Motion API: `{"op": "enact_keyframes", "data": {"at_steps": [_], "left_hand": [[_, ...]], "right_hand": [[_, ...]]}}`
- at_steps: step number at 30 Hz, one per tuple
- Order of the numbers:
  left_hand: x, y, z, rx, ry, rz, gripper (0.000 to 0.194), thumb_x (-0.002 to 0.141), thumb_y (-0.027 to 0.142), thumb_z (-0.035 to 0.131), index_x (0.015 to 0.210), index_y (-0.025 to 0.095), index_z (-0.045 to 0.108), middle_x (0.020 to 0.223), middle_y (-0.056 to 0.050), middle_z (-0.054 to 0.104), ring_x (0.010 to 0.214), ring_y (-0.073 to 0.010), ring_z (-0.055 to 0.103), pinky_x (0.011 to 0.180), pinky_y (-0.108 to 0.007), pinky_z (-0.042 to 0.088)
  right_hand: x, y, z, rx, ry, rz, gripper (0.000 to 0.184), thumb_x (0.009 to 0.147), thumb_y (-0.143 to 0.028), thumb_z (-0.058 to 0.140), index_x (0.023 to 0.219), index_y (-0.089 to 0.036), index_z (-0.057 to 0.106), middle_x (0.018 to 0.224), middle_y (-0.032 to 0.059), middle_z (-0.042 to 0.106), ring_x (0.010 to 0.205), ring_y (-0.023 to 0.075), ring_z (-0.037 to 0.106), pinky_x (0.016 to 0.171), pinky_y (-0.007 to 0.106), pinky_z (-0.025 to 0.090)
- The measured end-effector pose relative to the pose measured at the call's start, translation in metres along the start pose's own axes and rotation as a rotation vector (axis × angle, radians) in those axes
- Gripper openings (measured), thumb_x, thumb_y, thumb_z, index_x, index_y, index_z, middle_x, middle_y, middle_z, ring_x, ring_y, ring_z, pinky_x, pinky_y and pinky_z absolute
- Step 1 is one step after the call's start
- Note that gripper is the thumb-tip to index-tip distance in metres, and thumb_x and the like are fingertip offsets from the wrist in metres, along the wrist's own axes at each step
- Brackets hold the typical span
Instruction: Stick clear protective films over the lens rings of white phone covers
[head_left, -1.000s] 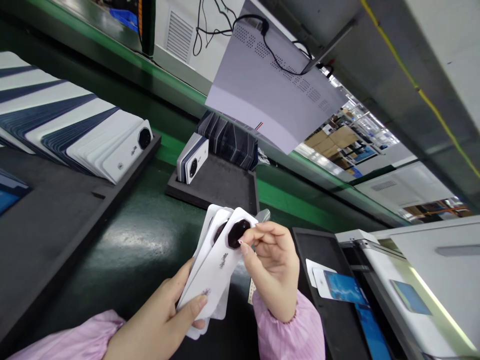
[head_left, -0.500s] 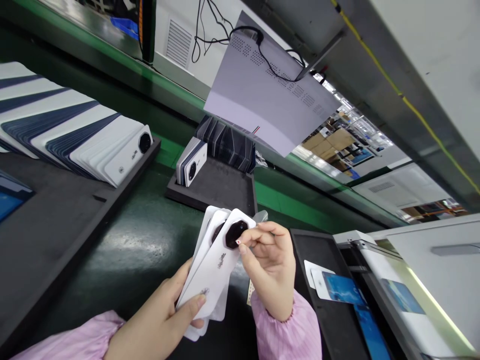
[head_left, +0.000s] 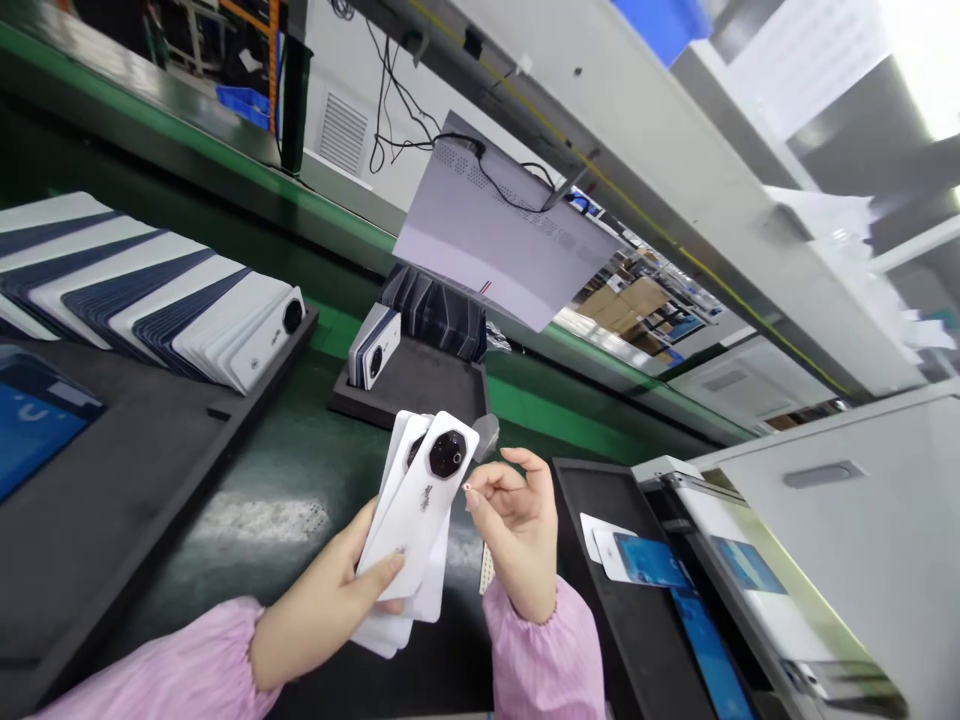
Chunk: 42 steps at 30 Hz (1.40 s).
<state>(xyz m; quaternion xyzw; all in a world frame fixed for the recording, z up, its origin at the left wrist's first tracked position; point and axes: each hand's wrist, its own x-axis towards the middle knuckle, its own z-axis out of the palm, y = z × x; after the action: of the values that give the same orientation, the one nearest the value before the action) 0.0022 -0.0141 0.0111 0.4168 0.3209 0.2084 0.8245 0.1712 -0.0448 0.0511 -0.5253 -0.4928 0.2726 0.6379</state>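
well, the left hand [head_left: 319, 615] grips the fanned white phone covers [head_left: 415, 530], best held still while the right hand [head_left: 519, 530] pinches a tiny white-and-red piece [head_left: 468, 487] just beside the uppermost dark lens disc [head_left: 448, 455], with the black tray [head_left: 442, 378] beyond.

This is a factory floor, at an electronics workstation: white phone back panels [head_left: 259, 350] and dark-blue ones [head_left: 180, 325] lean in close, alternating rows in a black tray [head_left: 161, 425] on a dark green bench [head_left: 300, 465]. Overhead run a long metal shelf [head_left: 675, 165] and a vented grey panel [head_left: 487, 240]. Beyond the bench show orange racking [head_left: 274, 70], a blue bin [head_left: 244, 102], a slatted vent [head_left: 343, 130] and brown cardboard boxes [head_left: 626, 305].
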Motion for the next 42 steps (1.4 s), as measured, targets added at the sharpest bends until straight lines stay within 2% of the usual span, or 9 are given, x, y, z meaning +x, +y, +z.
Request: {"op": "enact_keyframes", "data": {"at_steps": [7, 12, 17, 24, 28, 33, 36, 42], "left_hand": [[-0.004, 0.000, -0.001, 0.052, -0.042, 0.082, 0.062, 0.078, 0.036, 0.060, 0.133, 0.026, 0.033, 0.139, -0.009, 0.042, 0.115, -0.0300, 0.052, 0.078, -0.040, 0.057], [-0.006, 0.000, 0.000, 0.078, -0.068, 0.104, 0.065, 0.077, 0.037, 0.061, 0.133, 0.024, 0.031, 0.136, -0.010, 0.045, 0.116, -0.0311, 0.050, 0.076, -0.040, 0.058], [-0.008, 0.000, 0.000, 0.088, -0.069, 0.141, 0.066, 0.076, 0.036, 0.062, 0.133, 0.023, 0.032, 0.133, -0.012, 0.047, 0.109, -0.0307, 0.055, 0.072, -0.040, 0.058], [-0.009, -0.001, -0.002, 0.120, -0.096, 0.175, 0.064, 0.079, 0.035, 0.059, 0.134, 0.022, 0.029, 0.133, -0.013, 0.046, 0.109, -0.0302, 0.054, 0.072, -0.040, 0.058], [-0.009, -0.003, -0.003, 0.101, -0.110, 0.190, 0.063, 0.079, 0.034, 0.059, 0.134, 0.022, 0.030, 0.133, -0.013, 0.046, 0.108, -0.0302, 0.055, 0.072, -0.041, 0.058], [-0.008, -0.004, -0.003, 0.075, -0.109, 0.188, 0.062, 0.078, 0.034, 0.060, 0.133, 0.024, 0.034, 0.133, -0.011, 0.048, 0.108, -0.0300, 0.055, 0.072, -0.040, 0.058], [-0.008, -0.004, -0.003, 0.068, -0.113, 0.189, 0.062, 0.077, 0.035, 0.061, 0.133, 0.025, 0.035, 0.133, -0.010, 0.049, 0.108, -0.0298, 0.056, 0.072, -0.040, 0.058], [-0.009, -0.002, -0.002, 0.090, -0.104, 0.176, 0.061, 0.078, 0.035, 0.060, 0.133, 0.025, 0.035, 0.133, -0.009, 0.047, 0.108, -0.0296, 0.056, 0.072, -0.040, 0.058]], "right_hand": [[-0.023, -0.004, 0.004, 0.085, 0.054, -0.003, 0.026, 0.080, -0.022, 0.058, 0.101, -0.025, 0.043, 0.075, -0.0032, 0.053, 0.062, 0.0101, 0.051, 0.060, 0.025, 0.044], [-0.034, -0.003, 0.007, 0.074, 0.079, 0.019, 0.012, 0.082, -0.024, 0.057, 0.092, -0.021, 0.051, 0.079, -0.0009, 0.051, 0.065, 0.0097, 0.048, 0.060, 0.024, 0.043], [-0.040, -0.003, 0.011, 0.009, 0.147, 0.005, 0.010, 0.081, -0.025, 0.059, 0.087, -0.020, 0.052, 0.075, -0.0020, 0.050, 0.062, 0.0095, 0.047, 0.060, 0.024, 0.041], [-0.048, -0.003, 0.014, -0.034, 0.154, 0.006, 0.009, 0.081, -0.024, 0.060, 0.087, -0.019, 0.056, 0.074, -0.0015, 0.053, 0.062, 0.0099, 0.049, 0.059, 0.025, 0.042], [-0.051, 0.000, 0.012, -0.096, 0.172, -0.064, 0.006, 0.081, -0.024, 0.058, 0.081, -0.018, 0.056, 0.077, -0.0007, 0.051, 0.063, 0.0100, 0.047, 0.059, 0.026, 0.040], [-0.051, 0.003, 0.011, -0.176, 0.246, -0.149, 0.012, 0.080, -0.024, 0.058, 0.090, -0.020, 0.052, 0.080, -0.0010, 0.045, 0.065, 0.0101, 0.045, 0.059, 0.026, 0.040], [-0.051, 0.002, 0.012, -0.263, 0.279, -0.252, 0.002, 0.082, -0.020, 0.056, 0.082, -0.020, 0.055, 0.079, 0.0002, 0.044, 0.069, 0.0122, 0.046, 0.060, 0.027, 0.040], [-0.052, -0.001, 0.012, -0.363, 0.282, -0.352, 0.008, 0.081, -0.014, 0.056, 0.079, -0.021, 0.059, 0.076, 0.0005, 0.046, 0.070, 0.0139, 0.048, 0.061, 0.030, 0.041]]}}
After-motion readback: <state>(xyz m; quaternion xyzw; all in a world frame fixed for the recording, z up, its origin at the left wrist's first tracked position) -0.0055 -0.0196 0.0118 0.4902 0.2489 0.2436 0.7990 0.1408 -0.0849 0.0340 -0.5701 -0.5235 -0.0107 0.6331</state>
